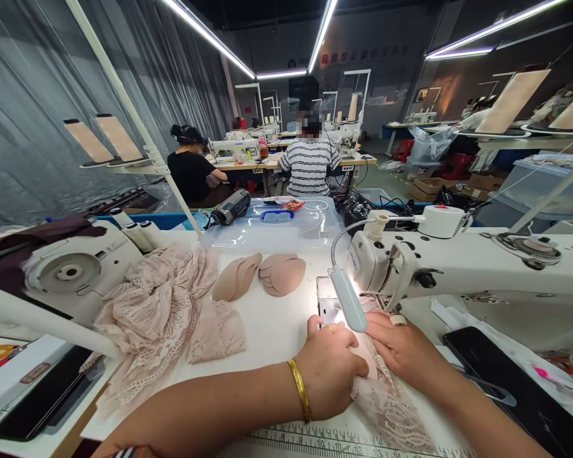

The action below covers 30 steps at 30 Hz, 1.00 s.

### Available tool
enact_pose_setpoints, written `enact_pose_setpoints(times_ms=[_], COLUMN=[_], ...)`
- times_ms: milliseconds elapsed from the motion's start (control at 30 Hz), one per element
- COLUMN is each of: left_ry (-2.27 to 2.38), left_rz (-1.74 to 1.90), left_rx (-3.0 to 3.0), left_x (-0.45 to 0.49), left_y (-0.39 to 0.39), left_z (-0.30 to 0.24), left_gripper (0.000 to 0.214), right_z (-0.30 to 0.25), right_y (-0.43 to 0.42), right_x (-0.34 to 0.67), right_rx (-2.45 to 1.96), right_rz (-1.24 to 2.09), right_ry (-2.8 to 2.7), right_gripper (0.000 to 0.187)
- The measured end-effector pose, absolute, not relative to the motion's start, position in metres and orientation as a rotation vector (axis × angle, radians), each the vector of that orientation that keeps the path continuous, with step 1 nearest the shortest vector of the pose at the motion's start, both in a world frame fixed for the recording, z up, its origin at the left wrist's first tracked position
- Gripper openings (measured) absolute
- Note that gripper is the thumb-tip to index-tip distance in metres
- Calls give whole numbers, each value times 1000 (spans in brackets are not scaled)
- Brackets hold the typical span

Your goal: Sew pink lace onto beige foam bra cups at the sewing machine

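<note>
My left hand (328,361), with a gold bangle on the wrist, presses down on a pink lace piece (389,401) just left of the needle area of a white sewing machine (458,264). Its fingers are curled onto the fabric. My right hand (401,346) lies flat on the same lace, under the machine head, fingers stretched toward the needle. The machine's small lamp (347,299) lights the spot and hides the needle.
A heap of pink lace (157,312) and two beige bra cups (262,277) lie on the white table to the left. A second machine (71,273) stands far left. A black phone (516,381) rests right. A clear plastic box (277,226) is behind. Other people sit sewing beyond.
</note>
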<state>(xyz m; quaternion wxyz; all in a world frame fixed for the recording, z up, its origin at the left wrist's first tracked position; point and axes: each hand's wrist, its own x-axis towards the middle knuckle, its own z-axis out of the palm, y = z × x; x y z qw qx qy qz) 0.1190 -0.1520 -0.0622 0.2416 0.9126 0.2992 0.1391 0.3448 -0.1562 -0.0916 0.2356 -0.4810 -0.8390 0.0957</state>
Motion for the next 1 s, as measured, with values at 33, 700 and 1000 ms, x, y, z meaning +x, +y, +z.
enact_pose_setpoints(times_ms=[33, 700, 1000], left_ry=[827, 764, 678], left_rz=[374, 105, -49], left_rx=[2488, 2622, 2774], left_x=[120, 113, 107], left_y=[-152, -133, -97], left_z=[-62, -52, -40], left_gripper=[12, 12, 4], right_z=[-93, -98, -100], right_y=[-156, -156, -155], right_x=[346, 347, 349], right_rx=[-1325, -1406, -1380], right_rz=[271, 319, 232], right_ry=[-2302, -2299, -2310], right_gripper=[42, 40, 43])
